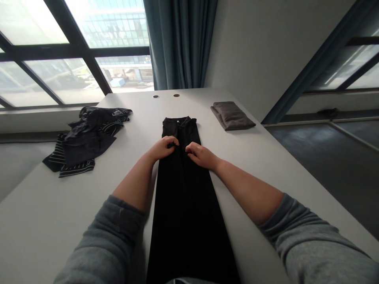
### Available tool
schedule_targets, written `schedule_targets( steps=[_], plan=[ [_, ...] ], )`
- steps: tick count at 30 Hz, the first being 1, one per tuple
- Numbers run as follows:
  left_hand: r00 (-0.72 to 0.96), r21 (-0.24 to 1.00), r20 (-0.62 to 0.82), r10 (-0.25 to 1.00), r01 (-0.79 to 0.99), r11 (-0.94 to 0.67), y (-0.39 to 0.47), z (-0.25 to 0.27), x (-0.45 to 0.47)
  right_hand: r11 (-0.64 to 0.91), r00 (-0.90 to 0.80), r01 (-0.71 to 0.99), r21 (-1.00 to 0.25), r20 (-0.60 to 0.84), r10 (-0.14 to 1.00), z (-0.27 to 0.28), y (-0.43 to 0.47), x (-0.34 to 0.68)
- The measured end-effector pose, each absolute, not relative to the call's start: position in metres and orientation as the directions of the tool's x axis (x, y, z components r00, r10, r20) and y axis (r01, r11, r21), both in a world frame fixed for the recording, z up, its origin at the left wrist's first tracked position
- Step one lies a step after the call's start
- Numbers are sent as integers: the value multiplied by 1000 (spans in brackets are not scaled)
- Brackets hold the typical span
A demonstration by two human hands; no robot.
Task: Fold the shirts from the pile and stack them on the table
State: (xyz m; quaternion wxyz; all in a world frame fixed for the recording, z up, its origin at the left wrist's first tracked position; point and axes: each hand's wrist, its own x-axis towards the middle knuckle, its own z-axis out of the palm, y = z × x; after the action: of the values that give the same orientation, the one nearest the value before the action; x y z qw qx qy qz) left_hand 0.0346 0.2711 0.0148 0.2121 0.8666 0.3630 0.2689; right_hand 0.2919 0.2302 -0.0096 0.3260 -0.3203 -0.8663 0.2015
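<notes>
A pair of black trousers (pixel 186 205) lies lengthwise on the white table, waistband at the far end and the legs running toward me. On the upper left part of the cloth rests my left hand (pixel 166 146), its fingers curled in a pinch at the fabric. My right hand (pixel 199 154) faces it from the other side, also with fingers bent and pinching at the dark cloth. A small gap separates the two hands. The black fabric between the fingertips is hard to make out in detail.
The white table (pixel 118 205) carries a rumpled heap of dark striped clothes (pixel 89 138) at the left. Toward the right edge sits a folded grey-brown garment (pixel 232 115). Two round cable holes (pixel 176 95) mark the far end, before a blue curtain (pixel 180 43) and windows.
</notes>
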Motion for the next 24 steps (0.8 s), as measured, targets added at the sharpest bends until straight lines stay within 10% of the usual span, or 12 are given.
schedule_targets(
  steps=[5,24],
  plan=[
    [524,661,296,799,491,-567,267,11,42,801,-662,407,-438,463,589,-14,235,291],
    [366,184,172,915,900,-395,203,8,77,768,-606,511,-386,471,641,-17,243,304]
  ],
)
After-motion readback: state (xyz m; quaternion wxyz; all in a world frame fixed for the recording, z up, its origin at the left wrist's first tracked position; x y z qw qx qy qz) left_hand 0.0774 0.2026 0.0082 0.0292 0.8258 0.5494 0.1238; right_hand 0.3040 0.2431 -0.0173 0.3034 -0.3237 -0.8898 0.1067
